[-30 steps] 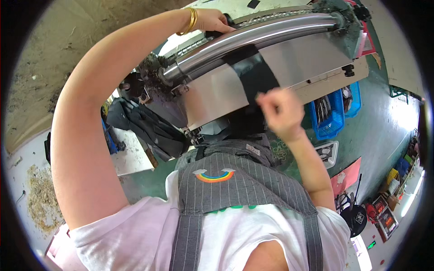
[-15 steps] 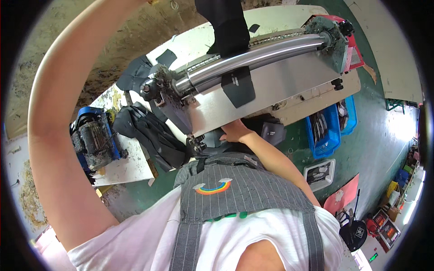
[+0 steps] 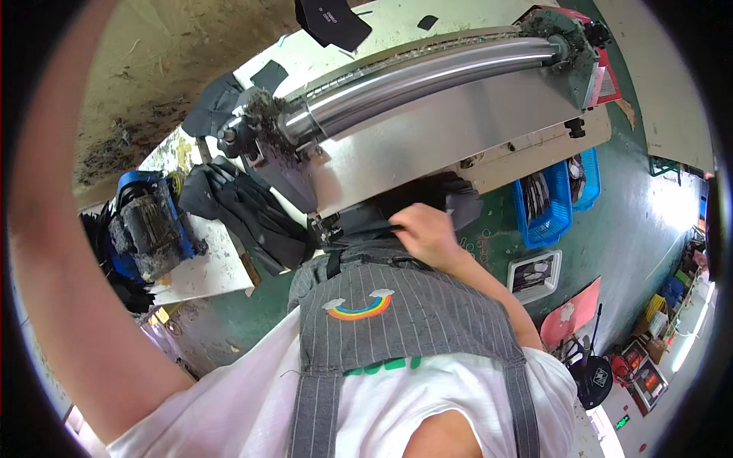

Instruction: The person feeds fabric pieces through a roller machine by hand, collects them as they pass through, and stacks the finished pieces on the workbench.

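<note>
My right hand point(image 3: 427, 235) is closed in front of my apron, below the front edge of a roller machine point(image 3: 435, 141). Between its fingers is the edge of a black fabric piece point(image 3: 379, 228), and more dark fabric point(image 3: 435, 192) lies just behind it. My left arm is raised along the left side, and its hand is out of the picture. A black cut fabric piece point(image 3: 334, 23) with small pale print hangs at the top, beyond the long metal roller point(image 3: 427, 75); what holds it cannot be seen.
Left of the machine lie a black fabric heap point(image 3: 248, 217) and a lint-covered motor point(image 3: 149, 233) with a blue housing. Blue baskets point(image 3: 563, 233) and a white tray point(image 3: 555, 286) with dark pieces stand on the green floor at right. A pink sheet point(image 3: 573, 313) is nearby.
The black piece has come out of the roller and off the metal plate, to the far side. My left arm has swung left. My right hand has drawn back toward me, gripping black fabric.
</note>
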The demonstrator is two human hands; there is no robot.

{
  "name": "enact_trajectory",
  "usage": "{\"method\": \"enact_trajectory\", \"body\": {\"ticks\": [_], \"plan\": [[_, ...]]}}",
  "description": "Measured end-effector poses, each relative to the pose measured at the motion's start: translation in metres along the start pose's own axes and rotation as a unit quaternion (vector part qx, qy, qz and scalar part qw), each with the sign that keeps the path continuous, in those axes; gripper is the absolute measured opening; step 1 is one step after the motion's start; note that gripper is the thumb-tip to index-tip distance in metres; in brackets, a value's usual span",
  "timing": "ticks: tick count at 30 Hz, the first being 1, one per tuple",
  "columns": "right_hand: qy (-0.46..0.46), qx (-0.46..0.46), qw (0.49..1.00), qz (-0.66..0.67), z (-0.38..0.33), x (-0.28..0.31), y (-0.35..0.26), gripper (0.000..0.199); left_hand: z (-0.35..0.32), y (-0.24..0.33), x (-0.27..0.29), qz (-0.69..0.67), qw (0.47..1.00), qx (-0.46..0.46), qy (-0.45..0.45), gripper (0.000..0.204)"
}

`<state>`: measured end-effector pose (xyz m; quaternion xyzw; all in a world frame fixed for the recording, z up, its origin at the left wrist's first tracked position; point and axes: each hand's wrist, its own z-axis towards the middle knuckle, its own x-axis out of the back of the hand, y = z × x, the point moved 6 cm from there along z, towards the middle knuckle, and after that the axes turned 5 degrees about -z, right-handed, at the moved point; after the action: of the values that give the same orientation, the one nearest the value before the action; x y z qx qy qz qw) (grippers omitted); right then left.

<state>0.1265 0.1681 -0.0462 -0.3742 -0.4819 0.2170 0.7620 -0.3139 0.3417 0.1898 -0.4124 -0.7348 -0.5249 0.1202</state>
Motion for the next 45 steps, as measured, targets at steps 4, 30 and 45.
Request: {"method": "enact_trajectory", "body": {"ticks": [4,30,45], "plan": [[0.092,-0.353,0.915,0.172,-0.002,0.062,0.038,0.015,0.026,-0.020,-0.149,0.261,0.927,-0.107,0.248,0.040],[0.013,-0.056,0.998,0.003,0.005,0.030,-0.001,0.021,-0.013,0.060,-0.088,0.075,0.965,-0.001,0.251,0.042],[0.015,0.017,0.985,-0.172,0.028,0.035,0.029,0.016,0.116,-0.067,-0.252,-0.077,0.991,0.090,0.064,0.045]]}}
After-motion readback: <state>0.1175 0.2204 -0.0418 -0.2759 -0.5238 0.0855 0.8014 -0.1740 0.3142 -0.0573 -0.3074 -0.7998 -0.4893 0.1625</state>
